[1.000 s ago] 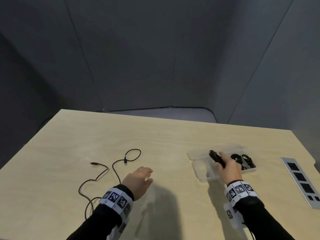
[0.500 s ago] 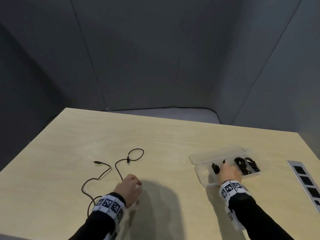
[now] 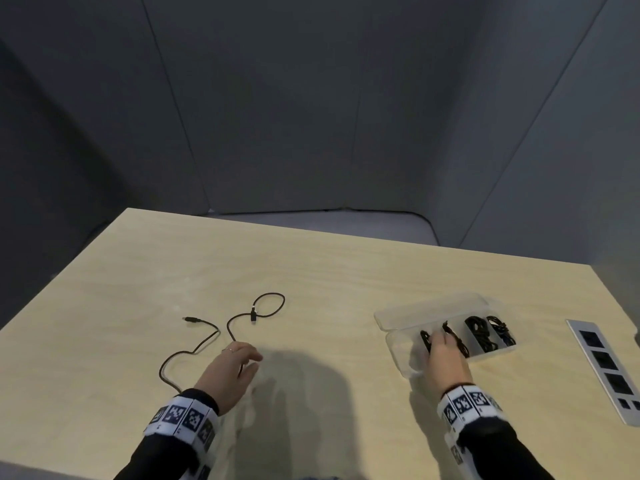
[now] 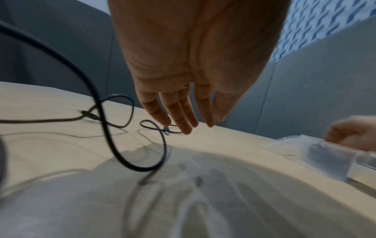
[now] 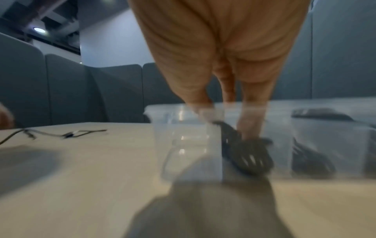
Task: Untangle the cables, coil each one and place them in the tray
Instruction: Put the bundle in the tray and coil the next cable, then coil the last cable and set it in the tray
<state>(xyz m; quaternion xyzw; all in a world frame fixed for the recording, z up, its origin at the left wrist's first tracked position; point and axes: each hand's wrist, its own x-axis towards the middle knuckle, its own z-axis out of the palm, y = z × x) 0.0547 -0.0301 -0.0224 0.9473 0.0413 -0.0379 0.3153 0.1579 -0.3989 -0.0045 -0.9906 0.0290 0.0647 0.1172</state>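
loose cable [image 3: 221,337] sprawled lower left on tabletop [image 3: 329,271] | left hand [image 3: 230,370] over it, fingers relaxed, holding nothing | right hand [image 3: 445,358] lower right, fingers reaching into clear tray [image 3: 398,348] onto a coiled cable [image 5: 248,154], grip unclear | two more coils [image 3: 488,332] at tray's right end

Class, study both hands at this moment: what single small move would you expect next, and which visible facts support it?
Probably the right hand lets go of the coiled cable and lifts out of the tray: its fingers are down inside a compartment with the coil apparently resting on the bottom. Meanwhile the left hand hovers open over the loose cable still uncoiled on the table.
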